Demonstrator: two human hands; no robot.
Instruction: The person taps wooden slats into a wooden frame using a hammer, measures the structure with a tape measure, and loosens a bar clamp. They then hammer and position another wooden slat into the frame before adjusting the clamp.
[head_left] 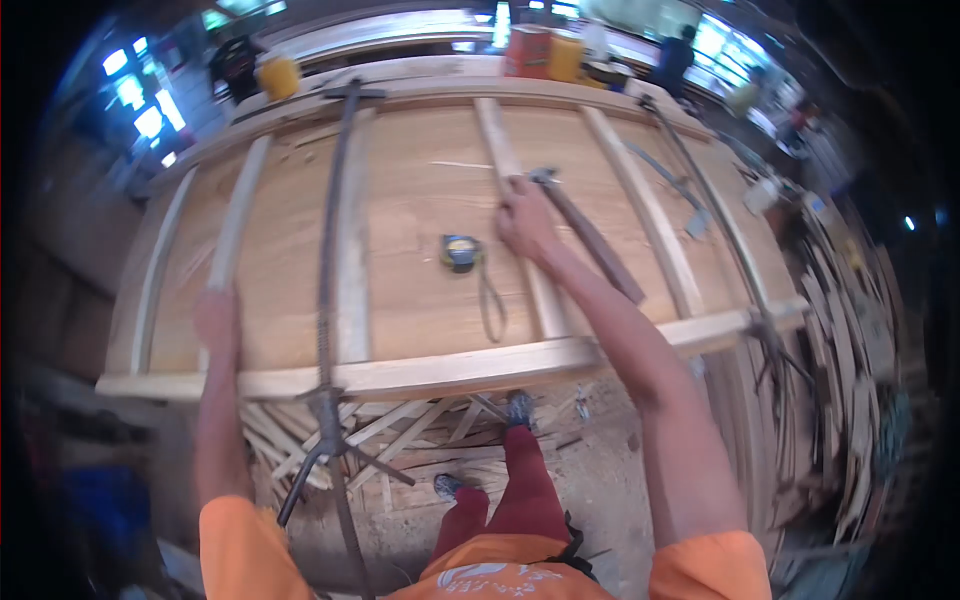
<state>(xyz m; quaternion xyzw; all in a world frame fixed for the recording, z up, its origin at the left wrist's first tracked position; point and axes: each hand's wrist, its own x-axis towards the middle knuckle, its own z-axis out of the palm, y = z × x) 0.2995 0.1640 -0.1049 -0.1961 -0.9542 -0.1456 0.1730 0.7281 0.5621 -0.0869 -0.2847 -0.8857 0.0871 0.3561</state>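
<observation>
A wooden frame with a plywood panel (410, 200) and several crosswise slats lies before me. My right hand (525, 220) is closed around a middle slat (495, 140), its fingers curled over the wood. Beside that hand rests a claw hammer (595, 240), head toward the far side. My left hand (217, 320), blurred, is on a slat (238, 215) at the left near the front rail (460, 368); its fingers are smeared. Between my hands a tape measure (460, 252) with a strap lies on the panel. Long bar clamps (328, 230) span the frame.
Another clamp (708, 195) crosses at the right, near a flat metal tool (668, 180). Yellow (278, 77) and red containers (527, 52) stand beyond the far rail. Wood offcuts (420, 425) litter the floor below; stacked strips (845, 350) stand at the right. A person (675, 58) is in the background.
</observation>
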